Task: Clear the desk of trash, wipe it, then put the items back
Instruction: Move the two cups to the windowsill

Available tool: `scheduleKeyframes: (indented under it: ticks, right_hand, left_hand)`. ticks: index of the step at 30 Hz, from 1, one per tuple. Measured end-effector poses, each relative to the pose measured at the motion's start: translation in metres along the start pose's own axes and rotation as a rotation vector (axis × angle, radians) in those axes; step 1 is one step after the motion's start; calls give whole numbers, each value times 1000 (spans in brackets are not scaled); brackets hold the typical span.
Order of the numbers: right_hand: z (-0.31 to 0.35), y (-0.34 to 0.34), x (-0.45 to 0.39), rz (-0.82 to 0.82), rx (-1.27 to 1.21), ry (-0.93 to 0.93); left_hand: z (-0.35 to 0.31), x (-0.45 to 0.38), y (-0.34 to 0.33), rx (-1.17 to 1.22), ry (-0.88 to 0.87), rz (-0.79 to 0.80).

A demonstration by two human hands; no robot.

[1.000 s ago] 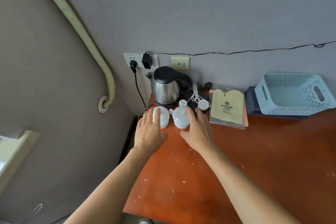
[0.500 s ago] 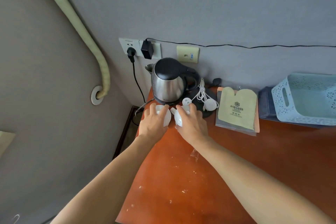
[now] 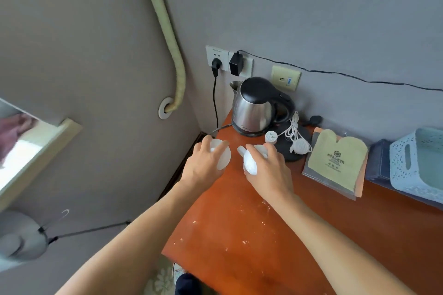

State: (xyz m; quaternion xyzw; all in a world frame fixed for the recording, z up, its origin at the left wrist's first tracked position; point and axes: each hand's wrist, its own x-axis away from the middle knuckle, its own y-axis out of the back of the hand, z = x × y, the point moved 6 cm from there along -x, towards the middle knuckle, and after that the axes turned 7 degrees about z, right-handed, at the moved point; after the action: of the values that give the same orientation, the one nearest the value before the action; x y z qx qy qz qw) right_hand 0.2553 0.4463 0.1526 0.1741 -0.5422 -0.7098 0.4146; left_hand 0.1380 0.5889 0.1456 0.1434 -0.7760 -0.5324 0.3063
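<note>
Looking at the far left corner of the desk [image 3: 299, 235], both hands are down on the two white cups, one cup each, right in front of the kettle [image 3: 255, 108]. The left hand [image 3: 206, 165] has its fingers curled over the top of the left cup [image 3: 223, 158], fingertips pointing toward the wall, and the cup sits directly under the palm rather than ahead of it. The right hand [image 3: 268, 170] is wrapped the same way over the right cup [image 3: 250, 163], which looks tipped, its handle poking out to the left toward the other cup. The cups are just beside each other but not touching as far as I can tell. So neither hand has to reach; each one is already on its own cup, and my guess is the next thing is a straight lift up and away, keeping clear of the kettle and its black base [image 3: 291, 148] right behind the knuckles. Counting the rest: one kettle, one small round white cap-like thing [image 3: 271, 137] on the base, one bundled white cord with a round puck [image 3: 299, 146], one beige folded packet [image 3: 335, 158] on a flat sleeve, one pale blue basket [image 3: 402, 163] at the right edge. Desk surface shows plenty of white specks near the front, so the wiping hasn't happened here yet, I'd say.
</note>
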Motion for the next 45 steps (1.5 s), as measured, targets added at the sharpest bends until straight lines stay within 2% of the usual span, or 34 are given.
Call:
scheduleKeyframes:
  ticks: [9,17,21,25,30,37,45]
  right_hand:
    - [147,24,26,-102,-103,421]
    - [299,-6,78,83,-74,647]
    - [368,-9,108,145,-20,747]
    - [426,-2,124,135,33,775]
    - [492,9,119,160,70,757]
    - [562,2,71,226,129,761]
    - [586,-27,18,268,202,771]
  left_hand:
    - [87,145,77,64,243,-245]
    - [185,288,116,126,471,-378]
    - [232,345,133,138,505,-437]
    - [273,389,153,137,519,-478]
    - [318,398,178,197,523,-477]
    - [360,354,206,248,577,-449]
    - [401,320,198,260,663,-374]
